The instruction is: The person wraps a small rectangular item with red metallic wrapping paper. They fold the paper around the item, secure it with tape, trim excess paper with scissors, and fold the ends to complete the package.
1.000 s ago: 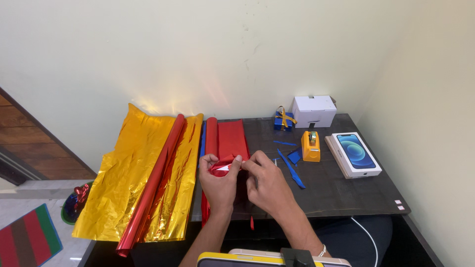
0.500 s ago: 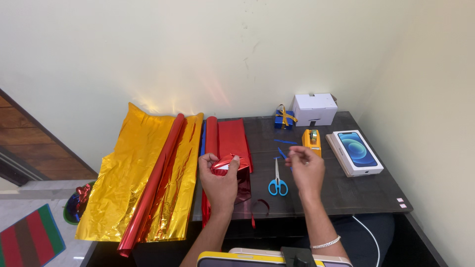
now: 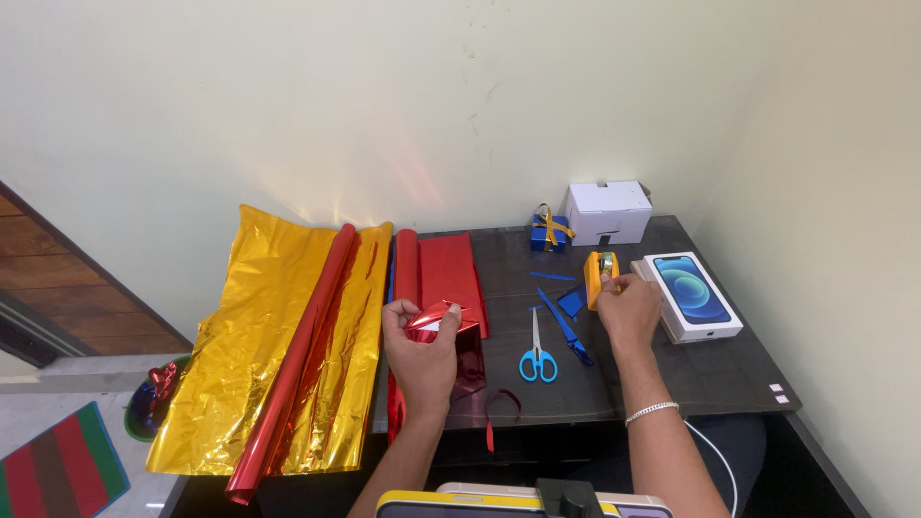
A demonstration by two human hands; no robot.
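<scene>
Dark table (image 3: pixel 672 374): tape dispenser (image 3: pixel 600 278) touching right hand (image 3: pixel 629 309).

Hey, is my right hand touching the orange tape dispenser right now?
Touching. The head view shows the right hand with its fingers laid against the side of the orange tape dispenser, with no gap between them.

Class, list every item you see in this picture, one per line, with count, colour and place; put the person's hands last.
Gold foil sheet: one, gold, spread at table's left end.
Red foil roll: one, red, lying on the gold sheet.
Red wrapping sheet: one, red, table centre.
Scissors: one, blue handles, right of centre.
Tape dispenser: one, orange, right side.
Phone box: one, white and blue, far right.
White box: one, back edge.
Small gift: one, blue with gold ribbon, back.
Left hand: holds red-wrapped parcel.
Right hand: at the tape dispenser.
</scene>
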